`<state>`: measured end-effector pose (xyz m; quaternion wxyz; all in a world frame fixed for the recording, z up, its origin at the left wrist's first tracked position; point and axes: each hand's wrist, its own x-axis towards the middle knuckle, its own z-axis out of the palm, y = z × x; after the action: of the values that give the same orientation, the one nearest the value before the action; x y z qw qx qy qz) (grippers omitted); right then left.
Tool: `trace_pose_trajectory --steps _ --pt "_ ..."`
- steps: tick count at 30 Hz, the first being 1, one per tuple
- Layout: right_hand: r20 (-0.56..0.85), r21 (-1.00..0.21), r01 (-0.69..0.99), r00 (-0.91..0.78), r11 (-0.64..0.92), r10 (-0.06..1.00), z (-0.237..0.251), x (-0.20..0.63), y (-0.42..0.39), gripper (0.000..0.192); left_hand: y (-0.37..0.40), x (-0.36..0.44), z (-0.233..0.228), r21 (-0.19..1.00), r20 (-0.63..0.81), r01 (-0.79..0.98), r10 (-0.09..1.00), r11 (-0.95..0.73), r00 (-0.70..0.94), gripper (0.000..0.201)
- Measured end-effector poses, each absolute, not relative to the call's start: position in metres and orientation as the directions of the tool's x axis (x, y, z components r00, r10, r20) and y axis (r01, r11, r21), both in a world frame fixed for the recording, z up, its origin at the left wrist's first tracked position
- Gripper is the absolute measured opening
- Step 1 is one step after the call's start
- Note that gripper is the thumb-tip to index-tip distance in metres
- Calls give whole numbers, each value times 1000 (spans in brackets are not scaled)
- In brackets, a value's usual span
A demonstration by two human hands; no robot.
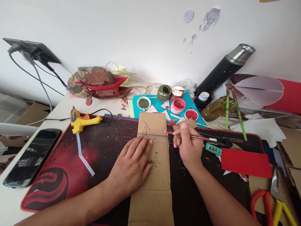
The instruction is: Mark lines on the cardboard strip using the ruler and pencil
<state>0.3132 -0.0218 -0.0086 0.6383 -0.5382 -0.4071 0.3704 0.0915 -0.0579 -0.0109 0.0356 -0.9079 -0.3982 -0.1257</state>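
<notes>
A long strip of brown cardboard [154, 175] lies lengthwise on a black and red desk mat [77, 157]. A clear ruler [156, 135] lies across the strip. My left hand [133, 164] presses flat on the cardboard and the ruler's left end, fingers spread. My right hand [188, 146] holds a red and black pencil [199, 137], with its tip at the ruler's right end on the cardboard's edge.
A yellow glue gun [82, 122] and a phone [31, 157] lie on the left. Open paint pots [178, 105] sit on blue paper behind the strip. A black flask [223, 73], brushes [237, 110], red paper [245, 162] and scissors [277, 204] crowd the right side.
</notes>
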Motion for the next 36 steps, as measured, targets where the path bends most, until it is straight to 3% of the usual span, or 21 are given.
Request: trace_pose_trajectory --steps 36 --pt "197 -980 63 354 187 914 -15 312 -25 50 -56 90 -16 120 248 726 729 -677 638 57"
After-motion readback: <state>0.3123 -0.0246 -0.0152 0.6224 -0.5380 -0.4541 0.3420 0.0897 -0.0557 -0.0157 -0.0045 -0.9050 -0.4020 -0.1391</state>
